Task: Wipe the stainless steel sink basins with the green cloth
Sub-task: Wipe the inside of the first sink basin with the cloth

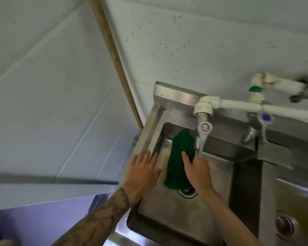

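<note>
Green cloth (pixel 178 157), left sink basin (pixel 167 210), 12 o'clock wall: pressed under straight-fingered right hand (pixel 197 173); left hand (pixel 142 172) flat, empty, on 9 o'clock rim; wiping underway, floor sweep probably next.

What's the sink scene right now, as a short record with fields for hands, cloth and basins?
left hand: fingers spread, flat at the left basin's left rim
right hand: flat on the green cloth, fingers straight, beside the faucet
green cloth: lies up the back wall, lower end by the left drain
left basin: holds the cloth
right basin: partly in view, right drain visible
</note>
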The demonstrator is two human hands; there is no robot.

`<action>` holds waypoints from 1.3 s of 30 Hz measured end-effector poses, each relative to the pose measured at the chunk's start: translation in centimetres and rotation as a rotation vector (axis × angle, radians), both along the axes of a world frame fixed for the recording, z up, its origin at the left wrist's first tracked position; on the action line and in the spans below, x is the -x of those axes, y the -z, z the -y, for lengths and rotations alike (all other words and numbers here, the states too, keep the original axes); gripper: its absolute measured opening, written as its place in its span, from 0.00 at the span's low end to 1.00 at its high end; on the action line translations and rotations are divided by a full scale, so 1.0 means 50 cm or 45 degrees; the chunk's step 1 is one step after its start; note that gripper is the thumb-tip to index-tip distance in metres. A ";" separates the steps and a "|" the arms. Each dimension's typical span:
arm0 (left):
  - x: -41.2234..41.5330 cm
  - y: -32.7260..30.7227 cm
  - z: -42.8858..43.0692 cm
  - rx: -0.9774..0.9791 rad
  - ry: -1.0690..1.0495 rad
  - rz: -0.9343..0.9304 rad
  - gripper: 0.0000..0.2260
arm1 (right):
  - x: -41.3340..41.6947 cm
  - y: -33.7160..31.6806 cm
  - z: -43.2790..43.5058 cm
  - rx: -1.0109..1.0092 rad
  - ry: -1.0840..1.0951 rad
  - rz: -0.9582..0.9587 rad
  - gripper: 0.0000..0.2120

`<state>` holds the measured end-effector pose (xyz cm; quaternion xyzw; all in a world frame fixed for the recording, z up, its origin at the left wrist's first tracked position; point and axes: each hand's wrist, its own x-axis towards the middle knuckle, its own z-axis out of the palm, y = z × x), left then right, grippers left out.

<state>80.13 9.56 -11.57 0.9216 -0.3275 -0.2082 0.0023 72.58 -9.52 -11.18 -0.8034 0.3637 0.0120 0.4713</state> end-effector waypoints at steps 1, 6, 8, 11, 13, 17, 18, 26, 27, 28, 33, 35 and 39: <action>-0.013 0.010 -0.002 0.008 -0.008 0.020 0.28 | -0.021 0.019 0.007 -0.005 0.005 -0.015 0.11; -0.058 0.073 -0.002 0.035 0.002 0.090 0.28 | -0.083 0.146 0.056 0.015 0.000 -0.366 0.22; -0.062 0.099 -0.007 0.024 0.047 0.136 0.29 | -0.087 0.194 0.065 0.117 -0.003 -0.449 0.25; -0.062 0.127 -0.023 0.000 0.140 0.213 0.29 | -0.092 0.258 0.071 0.281 -0.107 -0.447 0.23; -0.064 0.140 -0.035 0.013 0.177 0.260 0.29 | -0.104 0.305 0.068 0.330 -0.266 -0.441 0.20; -0.075 0.155 -0.054 0.072 0.228 0.311 0.28 | -0.126 0.392 0.050 0.536 -0.566 -0.319 0.19; -0.076 0.159 -0.057 0.090 0.226 0.315 0.28 | -0.128 0.416 0.047 0.610 -0.631 -0.278 0.19; -0.078 0.179 -0.056 0.128 0.204 0.356 0.28 | -0.133 0.556 0.051 0.883 -0.860 -0.259 0.29; -0.078 0.183 -0.056 0.138 0.201 0.359 0.28 | -0.131 0.564 0.036 0.882 -0.792 -0.254 0.29; -0.079 0.187 -0.057 0.148 0.199 0.362 0.28 | -0.128 0.571 0.012 0.884 -0.709 -0.253 0.30; -0.079 0.188 -0.059 0.177 0.216 0.380 0.29 | -0.075 0.578 -0.085 0.872 -0.674 -0.229 0.32; -0.080 0.187 -0.060 0.187 0.215 0.392 0.29 | -0.066 0.576 -0.054 0.889 -0.743 -0.185 0.30; -0.083 0.194 -0.060 0.209 0.232 0.439 0.29 | -0.088 0.586 -0.028 0.913 -0.475 -0.215 0.27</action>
